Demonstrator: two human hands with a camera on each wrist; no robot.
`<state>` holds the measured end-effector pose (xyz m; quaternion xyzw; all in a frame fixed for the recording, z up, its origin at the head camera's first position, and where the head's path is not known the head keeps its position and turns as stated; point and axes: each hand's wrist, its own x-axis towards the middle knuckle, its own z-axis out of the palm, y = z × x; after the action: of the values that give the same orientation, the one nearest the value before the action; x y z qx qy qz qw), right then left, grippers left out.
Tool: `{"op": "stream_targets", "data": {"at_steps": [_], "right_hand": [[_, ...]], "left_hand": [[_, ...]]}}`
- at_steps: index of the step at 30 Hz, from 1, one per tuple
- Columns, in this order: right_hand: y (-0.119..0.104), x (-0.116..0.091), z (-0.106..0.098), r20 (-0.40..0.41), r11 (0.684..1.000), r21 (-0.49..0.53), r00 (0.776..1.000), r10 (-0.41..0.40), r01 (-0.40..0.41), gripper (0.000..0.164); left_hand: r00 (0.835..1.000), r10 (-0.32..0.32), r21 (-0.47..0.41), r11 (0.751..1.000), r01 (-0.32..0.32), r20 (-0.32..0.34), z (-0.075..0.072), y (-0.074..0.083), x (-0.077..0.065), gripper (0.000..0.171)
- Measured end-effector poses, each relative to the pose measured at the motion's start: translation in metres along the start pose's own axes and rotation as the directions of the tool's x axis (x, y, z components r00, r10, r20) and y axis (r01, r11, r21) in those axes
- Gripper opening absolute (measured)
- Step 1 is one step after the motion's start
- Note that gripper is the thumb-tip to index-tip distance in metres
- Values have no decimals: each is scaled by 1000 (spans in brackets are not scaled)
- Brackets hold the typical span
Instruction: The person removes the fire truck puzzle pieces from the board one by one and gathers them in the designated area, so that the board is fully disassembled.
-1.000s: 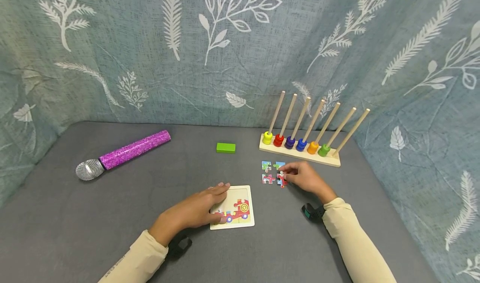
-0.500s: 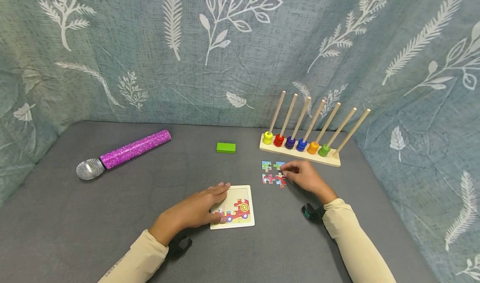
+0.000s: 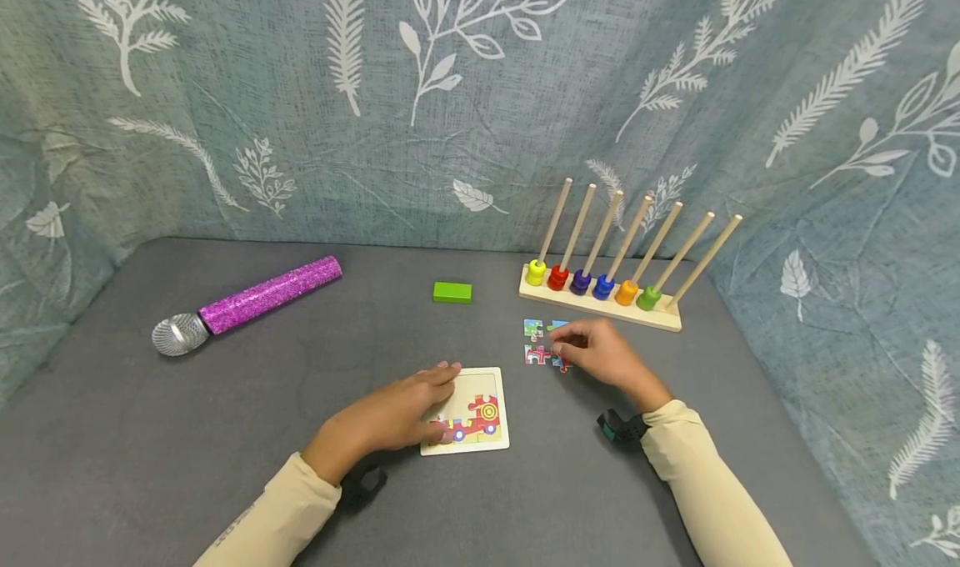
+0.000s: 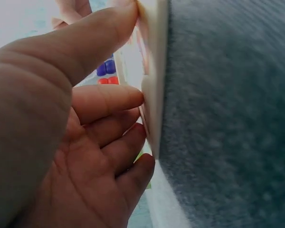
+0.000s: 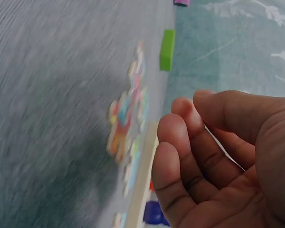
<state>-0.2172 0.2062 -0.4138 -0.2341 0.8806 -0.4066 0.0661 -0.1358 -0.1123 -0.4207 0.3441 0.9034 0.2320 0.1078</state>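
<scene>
Left hand (image 3: 393, 413): lies over the left side of the puzzle board (image 3: 472, 383), lower centre of the head frame. Its fingers (image 4: 107, 97) are extended, tips touching the board. Right hand (image 3: 600, 353): positioned over the group of loose pieces, right of centre. Its fingers (image 5: 166, 164) are loosely curved towards the thumb; no piece is visible between them.

Four pieces lie flat on the tabletop (image 3: 225, 417): upper-left piece (image 3: 533, 328), lower-left piece (image 3: 535, 355), upper-right piece (image 3: 558, 325) and lower-right piece (image 3: 564, 363). The right-hand fingers partly cover the two on the right. Whether they touch either cannot be determined.

Potential faults:
1. Disturbed neighbours. The pieces lie close together; a low sideways sweep would probably push an adjacent piece out of position.
2. Missed pickup. The pieces are thin and flat; fingertips are likely to slide over the edge unless a rim or tab is caught.
3. Board shift. Uneven pressure from the left hand could slide or tip the board and loosen the red vehicle pieces (image 3: 480, 423) in it.
4. Collision. The peg stand (image 3: 600, 306) stands just beyond the right hand; a high or forward reach could knock it.
</scene>
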Motion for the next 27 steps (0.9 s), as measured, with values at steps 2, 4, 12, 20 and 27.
{"op": "stream_targets", "data": {"at_steps": [2, 4, 12, 20, 27], "right_hand": [[-4, 0, 2, 19, 1000, 4, 1000, -14, 14, 19], [-7, 0, 4, 27, 1000, 5, 999, -30, 30, 18], [-17, 0, 15, 53, 993, 23, 992, -119, 118, 15], [-28, -1, 24, 98, 993, 61, 989, -107, 101, 15], [-37, 0, 32, 161, 992, 81, 981, -106, 94, 16]], "left_hand": [[1000, 4, 11, 1000, -3, -6, -1, 1, 1, 58], [1000, 13, 11, 1000, -13, -20, -1, 2, 2, 54], [998, 56, 18, 998, -56, -42, 1, 3, 6, 62], [999, 42, 23, 999, -42, 2, 4, 5, 7, 69], [999, 24, -50, 999, -22, 48, 5, 5, 8, 67]]}}
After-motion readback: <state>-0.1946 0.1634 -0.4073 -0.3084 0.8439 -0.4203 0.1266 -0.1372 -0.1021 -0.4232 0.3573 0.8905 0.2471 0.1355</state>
